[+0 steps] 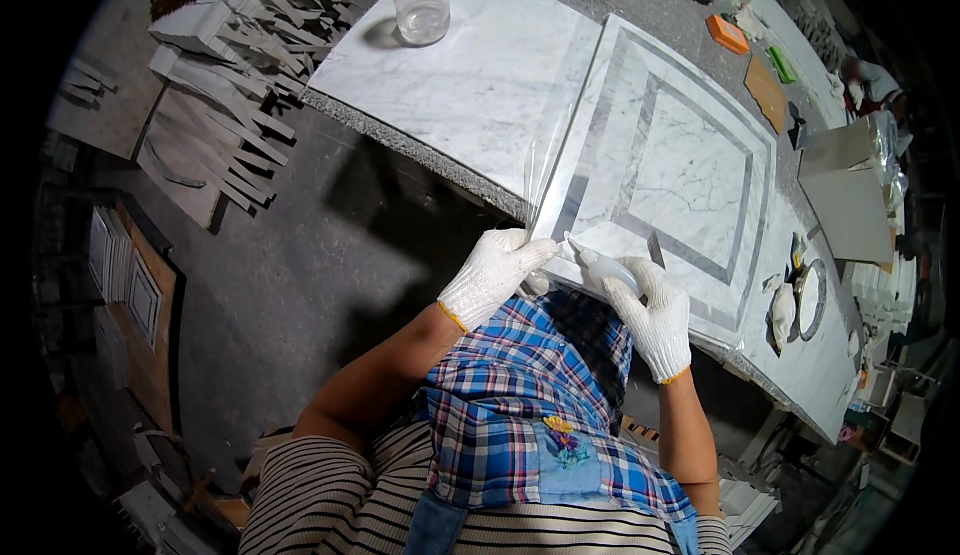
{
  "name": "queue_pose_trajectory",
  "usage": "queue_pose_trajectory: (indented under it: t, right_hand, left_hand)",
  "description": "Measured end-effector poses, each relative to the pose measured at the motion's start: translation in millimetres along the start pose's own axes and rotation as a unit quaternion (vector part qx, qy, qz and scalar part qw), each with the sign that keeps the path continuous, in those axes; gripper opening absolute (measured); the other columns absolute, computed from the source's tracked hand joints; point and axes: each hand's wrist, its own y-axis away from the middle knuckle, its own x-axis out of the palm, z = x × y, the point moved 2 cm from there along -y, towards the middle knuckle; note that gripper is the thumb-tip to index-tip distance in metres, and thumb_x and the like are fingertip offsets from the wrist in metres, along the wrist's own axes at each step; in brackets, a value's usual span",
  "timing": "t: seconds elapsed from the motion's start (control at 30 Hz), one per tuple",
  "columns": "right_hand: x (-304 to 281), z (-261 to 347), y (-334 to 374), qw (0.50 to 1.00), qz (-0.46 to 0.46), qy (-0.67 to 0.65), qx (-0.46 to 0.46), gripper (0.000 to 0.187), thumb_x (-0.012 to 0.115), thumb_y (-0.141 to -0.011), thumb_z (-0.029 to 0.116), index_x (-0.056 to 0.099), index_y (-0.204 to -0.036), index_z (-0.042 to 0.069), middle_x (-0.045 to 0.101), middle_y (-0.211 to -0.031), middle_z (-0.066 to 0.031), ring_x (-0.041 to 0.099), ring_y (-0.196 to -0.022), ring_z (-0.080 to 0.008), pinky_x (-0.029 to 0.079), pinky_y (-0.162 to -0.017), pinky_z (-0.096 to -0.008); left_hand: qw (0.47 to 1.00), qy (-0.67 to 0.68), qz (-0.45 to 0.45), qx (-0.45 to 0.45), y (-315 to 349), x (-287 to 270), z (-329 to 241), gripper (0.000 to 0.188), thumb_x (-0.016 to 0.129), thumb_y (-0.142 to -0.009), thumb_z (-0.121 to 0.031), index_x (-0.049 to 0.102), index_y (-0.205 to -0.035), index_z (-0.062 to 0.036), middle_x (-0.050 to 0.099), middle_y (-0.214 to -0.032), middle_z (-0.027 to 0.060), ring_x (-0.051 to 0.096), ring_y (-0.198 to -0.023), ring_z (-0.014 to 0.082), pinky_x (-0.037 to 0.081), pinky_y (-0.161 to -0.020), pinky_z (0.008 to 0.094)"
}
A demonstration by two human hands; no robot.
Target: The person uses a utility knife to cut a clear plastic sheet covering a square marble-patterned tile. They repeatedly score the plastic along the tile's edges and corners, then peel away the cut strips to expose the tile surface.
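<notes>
My right hand (655,315), in a white knit glove, is closed round a translucent squeeze bottle (608,271). The bottle lies tilted, its narrow nozzle pointing at the near left corner of a white marble panel (690,170) with grey inlaid bands. At that same corner is my left hand (498,273), gloved too, its fingers pinched together close to the nozzle tip. Thin clear strips (535,177) rise from beside its fingers along the panel's left edge; whether the fingers grip them I cannot tell. A small dark grey piece (656,249) lies on the panel's near band.
A clear plastic cup (422,5) stands on a plain marble slab (460,65) to the left. An orange block (727,35), a brown sheet (766,95), a round tin (809,300) and a cardboard box (845,190) are farther right. Stone offcuts (225,85) are heaped far left.
</notes>
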Motion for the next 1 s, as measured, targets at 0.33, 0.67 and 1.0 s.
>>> queue_pose_trajectory:
  t: [0.33,0.67,1.0]
  right_hand:
    - [1,-2,0,1.0,-0.003,0.015,-0.009,0.036,0.075,-0.091,0.033,0.075,-0.109,0.002,0.074,-0.095,-0.0196,0.072,-0.088,-0.037,0.056,-0.077,-0.0421]
    - [-1,1,-1,1.0,0.002,0.012,-0.006,0.032,0.075,-0.09,0.03,0.076,-0.108,0.003,0.074,-0.094,-0.0187,0.072,-0.088,-0.0364,0.056,-0.077,-0.0414]
    - [-12,-24,10,0.974,-0.028,-0.21,0.082,0.036,0.073,-0.096,0.025,0.072,-0.122,-0.001,0.075,-0.109,-0.0106,0.071,-0.092,-0.0202,0.056,-0.082,-0.0344]
  left_hand:
    - [1.0,-0.008,-0.003,0.008,-2,-1,4,0.034,0.065,-0.103,-0.031,0.074,-0.102,0.0021,0.073,-0.078,0.0091,0.067,-0.066,0.0144,0.053,-0.061,0.0281]
    - [1.0,-0.015,-0.002,0.012,-1,-1,2,0.035,0.065,-0.103,-0.031,0.073,-0.101,0.0027,0.073,-0.078,0.0098,0.068,-0.067,0.0144,0.053,-0.062,0.0279]
    - [1.0,-0.024,-0.007,0.005,5,1,-6,0.035,0.064,-0.103,-0.031,0.073,-0.103,0.0026,0.074,-0.079,0.01,0.069,-0.069,0.0147,0.053,-0.064,0.0272]
